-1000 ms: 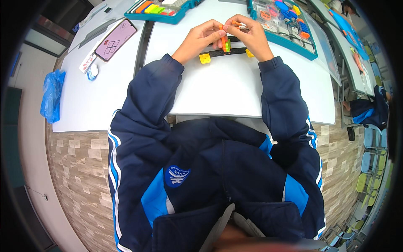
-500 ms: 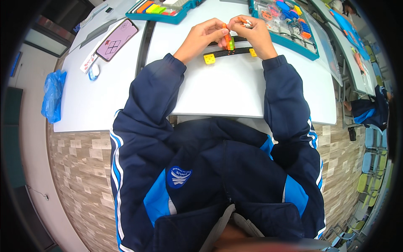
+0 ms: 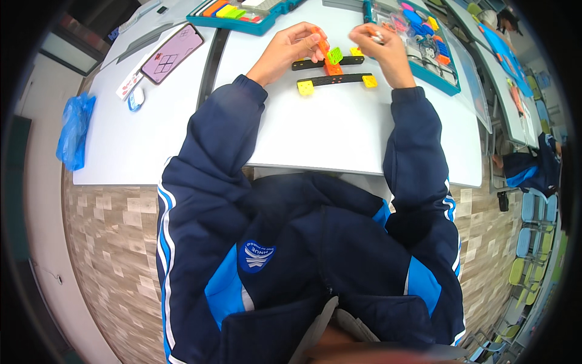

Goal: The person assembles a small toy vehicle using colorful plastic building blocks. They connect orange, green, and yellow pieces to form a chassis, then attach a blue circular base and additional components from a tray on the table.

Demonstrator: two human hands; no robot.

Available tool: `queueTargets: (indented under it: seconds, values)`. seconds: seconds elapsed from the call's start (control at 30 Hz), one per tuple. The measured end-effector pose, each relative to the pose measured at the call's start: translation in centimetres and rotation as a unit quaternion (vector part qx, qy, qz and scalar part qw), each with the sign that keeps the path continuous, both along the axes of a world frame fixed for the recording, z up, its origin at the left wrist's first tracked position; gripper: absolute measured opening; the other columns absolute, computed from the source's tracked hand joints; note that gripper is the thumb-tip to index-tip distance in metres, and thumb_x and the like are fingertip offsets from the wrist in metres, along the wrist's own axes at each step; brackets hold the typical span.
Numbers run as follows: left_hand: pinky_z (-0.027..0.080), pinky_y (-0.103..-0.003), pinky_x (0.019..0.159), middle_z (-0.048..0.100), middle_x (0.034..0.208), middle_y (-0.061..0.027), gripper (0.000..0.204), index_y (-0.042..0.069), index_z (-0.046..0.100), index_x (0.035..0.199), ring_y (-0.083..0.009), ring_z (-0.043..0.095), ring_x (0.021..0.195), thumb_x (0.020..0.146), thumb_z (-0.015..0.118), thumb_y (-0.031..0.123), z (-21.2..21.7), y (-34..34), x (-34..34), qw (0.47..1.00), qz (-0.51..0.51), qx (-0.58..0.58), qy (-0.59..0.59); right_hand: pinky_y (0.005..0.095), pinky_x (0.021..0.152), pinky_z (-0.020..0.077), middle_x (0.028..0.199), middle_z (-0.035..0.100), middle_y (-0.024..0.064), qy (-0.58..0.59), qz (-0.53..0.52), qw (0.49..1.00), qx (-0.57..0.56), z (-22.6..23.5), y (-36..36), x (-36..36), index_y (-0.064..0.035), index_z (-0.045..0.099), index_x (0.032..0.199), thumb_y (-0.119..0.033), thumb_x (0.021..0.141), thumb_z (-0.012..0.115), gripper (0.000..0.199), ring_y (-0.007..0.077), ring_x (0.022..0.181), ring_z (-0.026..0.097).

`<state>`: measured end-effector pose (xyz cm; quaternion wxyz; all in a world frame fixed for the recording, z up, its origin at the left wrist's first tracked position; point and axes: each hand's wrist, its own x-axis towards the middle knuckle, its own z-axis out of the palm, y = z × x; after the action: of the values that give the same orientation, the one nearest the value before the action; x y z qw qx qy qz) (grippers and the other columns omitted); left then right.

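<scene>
My left hand is closed on an upright orange building strip, which leans a little to the left. The strip belongs to a toy-brick model on the table. A green block sits beside it above an orange base piece. Two black perforated beams, a front one and a back one, run across the base. Yellow blocks are at the beam ends. To the right of the model, my right hand is raised, its fingers curled around small white and orange pieces, partly hidden.
A teal case of colored bricks lies at the back left, another teal case of parts at the right. A phone rests on the left table, with a small white-and-blue object and a blue plastic bag nearby.
My right hand has drawn away from the orange strip to the right. The strip, still in my left hand, now leans left, and more of the model shows.
</scene>
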<state>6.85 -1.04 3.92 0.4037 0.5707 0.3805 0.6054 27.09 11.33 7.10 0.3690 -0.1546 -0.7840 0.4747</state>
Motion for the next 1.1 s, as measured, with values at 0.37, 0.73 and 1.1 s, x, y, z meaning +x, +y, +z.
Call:
queueTargets:
  seconds: [0.37, 0.73, 1.1]
  values:
    - [0.041, -0.020, 0.051, 0.066, 0.075, 0.0007, 0.016, 0.003, 0.071, 0.090, -0.0061, 0.055, 0.057, 0.087, 0.075, 0.018, 1.5, -1.4, 3.4, 0.966, 0.222, 0.034, 0.125, 0.0205, 0.070, 0.0490, 0.086, 0.071, 0.0009, 0.007, 0.001, 0.999, 0.054, 0.5, -2.9, -1.0, -0.0060, 0.074, 0.097, -0.028, 0.087, 0.072, 0.025, 0.0068, 0.079, 0.064]
    - [0.045, -0.022, 0.054, 0.064, 0.075, -0.0032, 0.014, 0.001, 0.071, 0.096, -0.0092, 0.056, 0.058, 0.084, 0.073, 0.008, 0.9, -1.5, 3.9, 0.872, 0.323, 0.172, 0.324, 0.0220, 0.058, 0.0492, 0.070, 0.069, 0.0040, 0.002, -0.101, 0.985, 0.140, -0.2, -3.6, -1.6, -0.0042, 0.071, 0.085, -0.026, 0.079, 0.073, 0.023, 0.0077, 0.061, 0.063]
    - [0.050, -0.022, 0.056, 0.066, 0.076, -0.0055, 0.014, -0.001, 0.072, 0.096, -0.0120, 0.063, 0.061, 0.084, 0.072, 0.005, 0.9, -1.5, 4.1, 0.859, 0.329, 0.194, 0.341, 0.0197, 0.064, 0.0474, 0.075, 0.067, 0.0001, -0.001, -0.037, 0.995, 0.095, -0.4, -3.0, -1.5, -0.0016, 0.067, 0.086, -0.021, 0.084, 0.072, 0.021, 0.0039, 0.071, 0.059]
